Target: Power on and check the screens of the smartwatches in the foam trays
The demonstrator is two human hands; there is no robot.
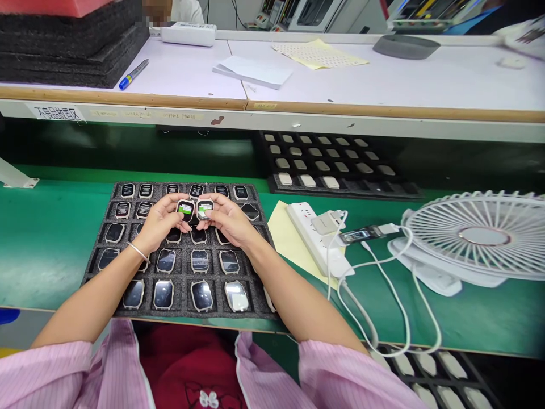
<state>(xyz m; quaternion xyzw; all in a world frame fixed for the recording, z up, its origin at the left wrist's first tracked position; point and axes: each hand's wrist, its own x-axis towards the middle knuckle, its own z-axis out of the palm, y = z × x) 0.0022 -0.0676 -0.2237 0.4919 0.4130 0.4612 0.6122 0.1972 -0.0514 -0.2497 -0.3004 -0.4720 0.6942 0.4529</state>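
Note:
Two square smartwatch bodies without straps are held side by side over a grey foam tray (183, 311). My left hand (159, 222) is closed on one smartwatch (185, 210), its thumb at the screen's lower edge. My right hand (227, 220) grips the other smartwatch (205, 208), thumb on the screen. Both screens are lit with a green and white patch. Several more smartwatches lie face up in the tray's pockets; those in the back rows show white text, while the front ones, such as this smartwatch (163, 294), look dark or reflective. My hands and forearms hide some pockets.
Right of the tray are a white power strip (303, 218) on yellow paper, looping white cables and a white fan (481, 236). A black tray (357, 186) of watches stands under the shelf (170, 108). Black foam (63, 54) and a marker (133, 74) sit above.

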